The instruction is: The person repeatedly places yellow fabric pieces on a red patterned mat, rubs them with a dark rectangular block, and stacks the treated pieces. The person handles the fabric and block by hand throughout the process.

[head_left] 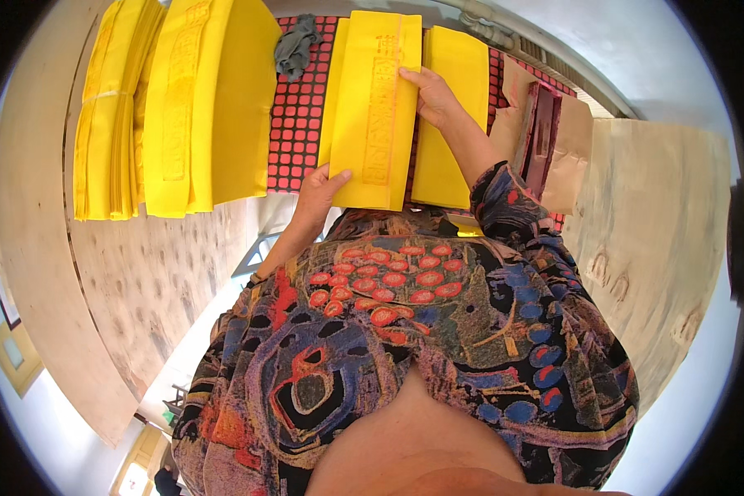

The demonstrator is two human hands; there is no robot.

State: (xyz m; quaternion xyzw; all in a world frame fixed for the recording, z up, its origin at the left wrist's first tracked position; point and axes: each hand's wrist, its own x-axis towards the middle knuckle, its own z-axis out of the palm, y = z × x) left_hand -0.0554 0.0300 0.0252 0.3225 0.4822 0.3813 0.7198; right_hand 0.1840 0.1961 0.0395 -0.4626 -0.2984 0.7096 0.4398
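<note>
Both hands hold a long folded yellow paper sheet [355, 107] with a column of faint orange-red printing along its right side. My left hand [318, 197] pinches its lower left edge, thumb on top and the other fingers mostly hidden behind. At the upper right edge, my right hand [436, 97] is closed on the paper, its thumb and forefinger toward the print. A stack of plain yellow paper [450, 124] lies just to the right, under my right forearm. Whether the held paper is one sheet or several layers, I cannot tell.
Tall piles of printed yellow paper [223, 107] stand at the left, next to a tied yellow bundle [103, 124]. A grey crumpled cloth [296, 48] lies on the red-and-black checked cover [296, 136]. On the right, a dark red-stained block [540, 132] rests on brown paper [570, 157].
</note>
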